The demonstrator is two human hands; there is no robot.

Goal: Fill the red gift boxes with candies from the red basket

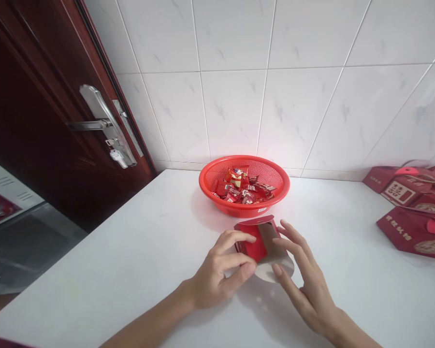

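A small red paper gift box (252, 244) stands on the white table with its top open, its rounded flaps folded outward. The flaps' inner faces are grey-white, and the one nearest me leans out low. My left hand (223, 270) is at the box's left side, its thumb and fingers closed on the near left edge. On the right, my right hand (308, 280) has its fingers apart, with the thumb against the near flap and the fingertips along the right flap. Just behind the box is a red plastic basket (207, 186) of wrapped candies (239, 186).
Several dark red folded gift boxes (408, 232) with gold print sit at the table's right end. A white tiled wall (235, 101) runs along the back. At left stands a dark red door (58, 82) with a metal handle (90, 125) and hanging keys (118, 157).
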